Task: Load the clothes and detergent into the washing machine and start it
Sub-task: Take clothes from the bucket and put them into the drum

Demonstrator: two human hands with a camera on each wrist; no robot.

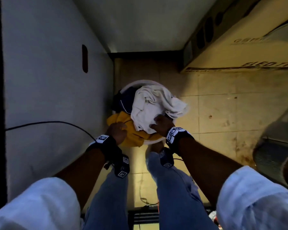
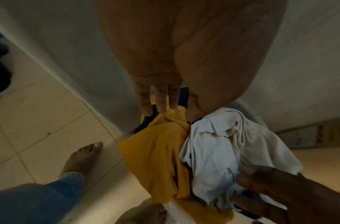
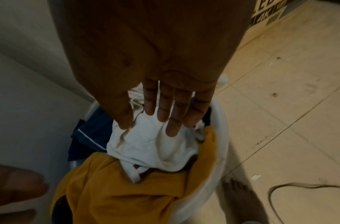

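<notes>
Down on the tiled floor [image 1: 214,113], close against the white washer [image 1: 57,80] at the left, stands a round white basket [image 3: 221,145] heaped with clothes. On top lies a white garment [image 1: 149,107], crumpled and spilling over the right rim. Under it at the near side a yellow garment [image 1: 133,135] hangs over the near rim, and at the far left a navy piece [image 1: 125,100] with a thin white line of piping fills the gap by the washer.

Both hands reach into the pile. The left hand [image 1: 117,131] has its fingers [image 2: 161,101] straight and slightly apart, their tips pressing on the yellow cloth. The right hand [image 1: 161,122] also has its fingers [image 3: 163,112] spread and straight, laid on the white garment, with nothing clamped in them.

At the far right a long cardboard box [image 1: 239,52] lies along the wall; its print reads partly "ELED TV" in the head view, and "4K" shows in the right wrist view. A black cable [image 1: 48,124] runs across the washer's side. Bare feet [image 2: 83,159] stand just beside the basket on the near side, below blue jeans [image 1: 110,196].
</notes>
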